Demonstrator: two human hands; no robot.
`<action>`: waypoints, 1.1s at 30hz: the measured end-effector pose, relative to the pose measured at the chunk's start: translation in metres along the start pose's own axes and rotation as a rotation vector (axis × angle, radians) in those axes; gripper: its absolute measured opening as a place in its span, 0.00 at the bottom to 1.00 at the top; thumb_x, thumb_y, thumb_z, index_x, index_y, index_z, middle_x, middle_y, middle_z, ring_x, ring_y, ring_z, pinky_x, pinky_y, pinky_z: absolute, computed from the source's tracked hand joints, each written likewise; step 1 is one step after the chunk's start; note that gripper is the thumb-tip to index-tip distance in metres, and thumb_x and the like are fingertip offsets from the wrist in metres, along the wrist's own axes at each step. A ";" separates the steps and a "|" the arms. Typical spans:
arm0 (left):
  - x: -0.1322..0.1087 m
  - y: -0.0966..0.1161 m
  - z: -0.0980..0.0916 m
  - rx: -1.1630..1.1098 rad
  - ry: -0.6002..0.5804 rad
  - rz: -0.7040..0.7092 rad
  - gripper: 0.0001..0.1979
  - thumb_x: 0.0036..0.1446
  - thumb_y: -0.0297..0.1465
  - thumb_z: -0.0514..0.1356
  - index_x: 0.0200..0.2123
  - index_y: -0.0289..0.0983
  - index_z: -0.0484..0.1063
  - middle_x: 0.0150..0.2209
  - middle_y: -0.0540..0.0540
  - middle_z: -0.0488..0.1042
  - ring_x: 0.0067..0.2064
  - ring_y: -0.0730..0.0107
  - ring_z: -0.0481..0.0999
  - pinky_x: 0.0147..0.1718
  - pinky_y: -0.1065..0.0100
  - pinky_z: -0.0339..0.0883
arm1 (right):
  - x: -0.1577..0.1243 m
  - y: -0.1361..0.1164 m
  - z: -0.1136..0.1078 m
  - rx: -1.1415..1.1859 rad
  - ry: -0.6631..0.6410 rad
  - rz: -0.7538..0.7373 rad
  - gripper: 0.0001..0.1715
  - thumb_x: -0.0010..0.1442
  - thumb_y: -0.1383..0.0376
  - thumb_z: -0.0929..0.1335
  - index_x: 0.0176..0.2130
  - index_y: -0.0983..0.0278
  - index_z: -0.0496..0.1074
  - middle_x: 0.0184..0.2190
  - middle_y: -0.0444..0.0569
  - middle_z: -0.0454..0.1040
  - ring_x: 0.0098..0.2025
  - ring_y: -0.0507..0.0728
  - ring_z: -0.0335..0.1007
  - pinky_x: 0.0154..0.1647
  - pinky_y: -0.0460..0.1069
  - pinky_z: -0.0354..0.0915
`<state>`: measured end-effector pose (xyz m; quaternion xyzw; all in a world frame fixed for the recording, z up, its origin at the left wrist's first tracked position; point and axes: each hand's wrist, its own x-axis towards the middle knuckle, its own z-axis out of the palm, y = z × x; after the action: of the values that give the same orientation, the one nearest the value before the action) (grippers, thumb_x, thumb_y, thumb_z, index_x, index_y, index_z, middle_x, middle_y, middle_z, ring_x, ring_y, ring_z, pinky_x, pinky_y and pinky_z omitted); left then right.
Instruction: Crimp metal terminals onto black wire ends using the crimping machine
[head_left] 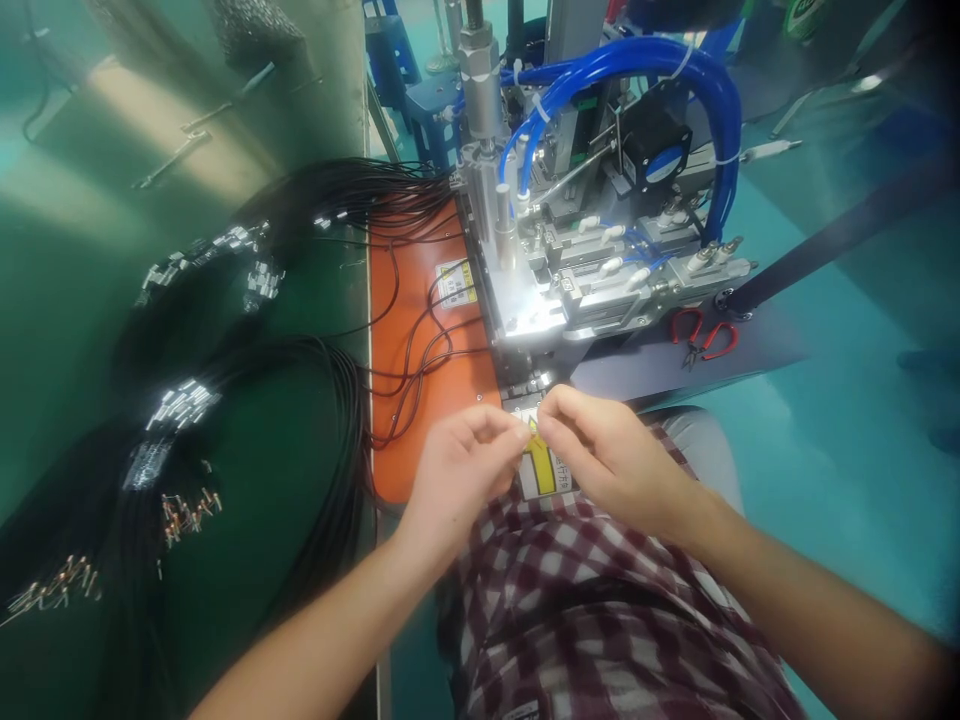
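My left hand and my right hand meet fingertip to fingertip just in front of the machine, over a label with a yellow arrow. Both hands are pinched shut on something tiny that I cannot make out. Thin black wires loop across the orange plate to the left of the hands. The metal fixture of the machine stands right behind my fingers.
Bundles of black wires with metal-tipped ends lie across the green table at left. Blue air hoses arch over the machine. Red-handled pliers rest at the right of the machine. My checked shirt fills the bottom.
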<state>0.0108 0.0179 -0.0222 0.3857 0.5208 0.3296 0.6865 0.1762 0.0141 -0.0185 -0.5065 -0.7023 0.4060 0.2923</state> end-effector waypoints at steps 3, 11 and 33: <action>0.000 0.001 -0.001 -0.002 -0.028 -0.002 0.10 0.54 0.33 0.64 0.26 0.34 0.69 0.19 0.56 0.60 0.17 0.86 0.50 0.16 0.78 0.42 | 0.001 0.001 0.000 0.088 -0.040 -0.011 0.13 0.67 0.66 0.58 0.29 0.61 0.59 0.23 0.40 0.59 0.24 0.50 0.53 0.27 0.47 0.53; 0.011 0.012 -0.003 0.279 0.005 0.154 0.07 0.54 0.33 0.63 0.33 0.35 0.73 0.27 0.51 0.71 0.23 0.78 0.67 0.23 0.74 0.61 | 0.014 0.024 -0.017 0.172 0.074 -0.019 0.12 0.65 0.64 0.61 0.29 0.62 0.62 0.24 0.43 0.61 0.27 0.52 0.56 0.28 0.47 0.56; 0.053 -0.006 -0.037 1.138 0.007 0.936 0.09 0.61 0.23 0.55 0.42 0.31 0.74 0.30 0.44 0.75 0.31 0.71 0.74 0.32 0.72 0.68 | 0.037 0.073 0.003 0.364 0.157 0.137 0.13 0.65 0.64 0.62 0.28 0.63 0.63 0.25 0.42 0.61 0.28 0.52 0.56 0.29 0.47 0.56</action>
<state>-0.0119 0.0665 -0.0578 0.8631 0.3943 0.2684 0.1659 0.1973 0.0596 -0.0833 -0.5221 -0.5561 0.5044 0.4047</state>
